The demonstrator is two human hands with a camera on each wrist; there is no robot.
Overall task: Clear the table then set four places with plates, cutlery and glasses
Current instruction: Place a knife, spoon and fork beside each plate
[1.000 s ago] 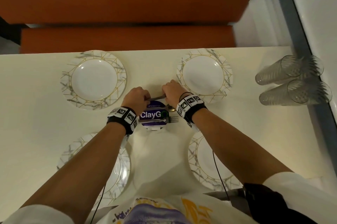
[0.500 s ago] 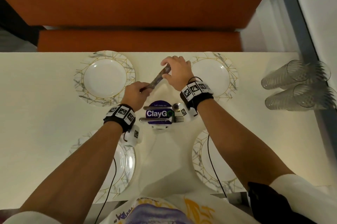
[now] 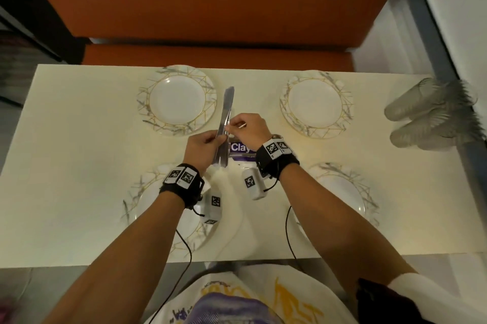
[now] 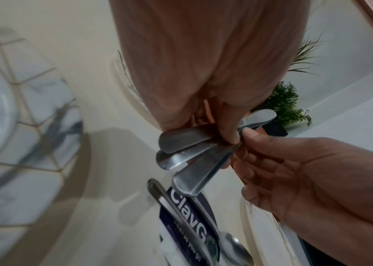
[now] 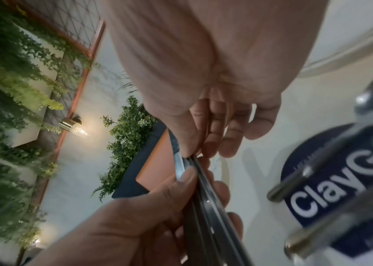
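Observation:
My left hand [image 3: 210, 143] grips a bundle of several steel knives [image 3: 225, 118] by the handles, blades pointing away over the table. The handles fan out below its fingers [image 4: 188, 145]. My right hand [image 3: 237, 126] pinches the bundle [image 5: 194, 167] just above the left hand with thumb and fingers. Four marble-rimmed white plates are laid out: far left [image 3: 177, 99], far right [image 3: 315, 102], near left [image 3: 147, 192], near right [image 3: 350, 192]. Clear glasses [image 3: 427, 115] lie on their sides at the right edge.
A purple ClayGo sign [image 3: 241, 148] lies at the table's centre under my hands, with a spoon [image 4: 233, 248] and other cutlery handles [image 5: 294, 180] on it. An orange bench [image 3: 210, 56] runs along the far side of the table. A window sill borders the right.
The knives came up off the sign and swung from slanted to pointing straight away. My right hand slid back from their far end to pinch just above the left hand.

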